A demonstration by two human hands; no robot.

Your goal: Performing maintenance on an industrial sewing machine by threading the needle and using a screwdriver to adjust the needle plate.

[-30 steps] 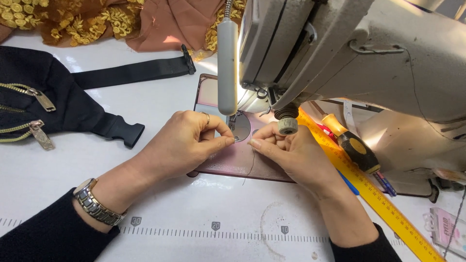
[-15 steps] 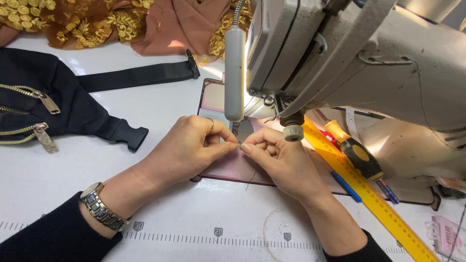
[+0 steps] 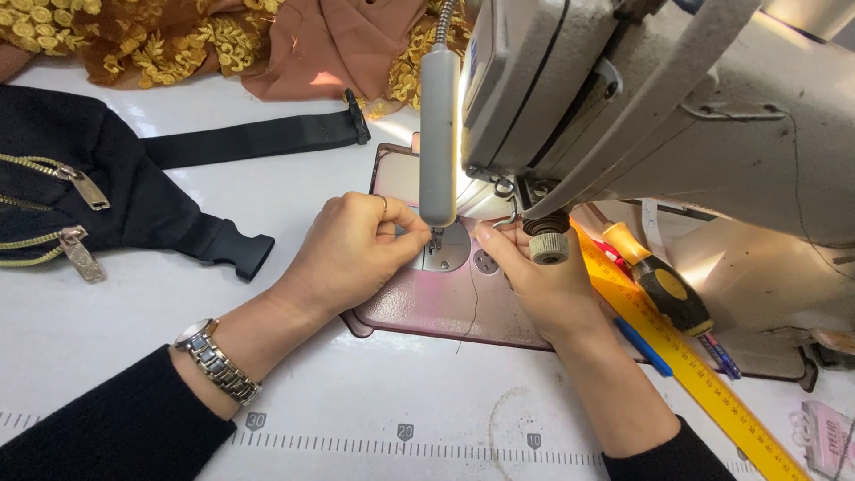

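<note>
The thread (image 3: 473, 303) is thin and dark, hanging from the needle area (image 3: 436, 237) over the pink machine bed (image 3: 427, 307) on the counter (image 3: 107, 312). One left hand (image 3: 352, 249) and one right hand (image 3: 534, 285) meet there, fingertips narrowed in a pinch; whether either actually grips the thread cannot be told. One screwdriver (image 3: 657, 278), one yellow ruler (image 3: 686, 365) and one black bag (image 3: 98, 200) lie nearby.

A white surface (image 3: 294, 205) with a printed measuring scale along its near edge carries a sewing machine (image 3: 677, 116), a black zippered bag (image 3: 98, 191), brown embroidered fabric (image 3: 223, 40), a yellow ruler (image 3: 704, 374), a blue pen (image 3: 643, 346) and a screwdriver (image 3: 655, 276).
</note>
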